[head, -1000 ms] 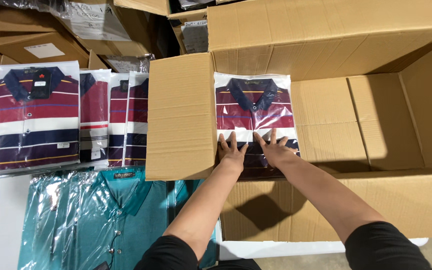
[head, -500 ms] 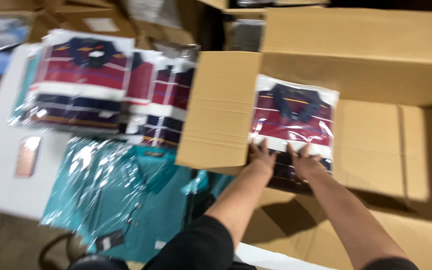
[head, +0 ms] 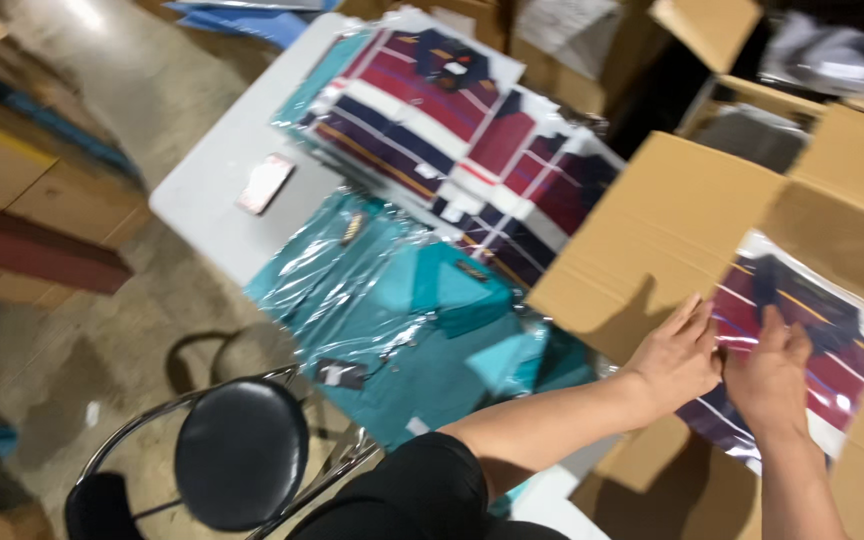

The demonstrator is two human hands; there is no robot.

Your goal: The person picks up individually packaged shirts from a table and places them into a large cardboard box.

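Both hands lie flat, fingers spread, on a bagged striped polo shirt [head: 802, 350] inside the open cardboard box [head: 672, 230] at right: left hand [head: 674, 355] on its near-left edge, right hand [head: 770, 380] just beside it. Left of the box, a white table [head: 222, 190] carries a stack of striped shirts [head: 442, 110], teal bagged shirts [head: 402, 310] nearer, and a small red-and-white card [head: 265, 183]. A black stool [head: 240, 465] stands near left.

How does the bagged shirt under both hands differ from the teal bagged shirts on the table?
The striped shirt under the left hand and right hand is maroon, navy and white; the teal shirts are plain. The striped shirt lies alone inside the cardboard box; the teal shirts are stacked on the white table. Both are folded in clear plastic bags.
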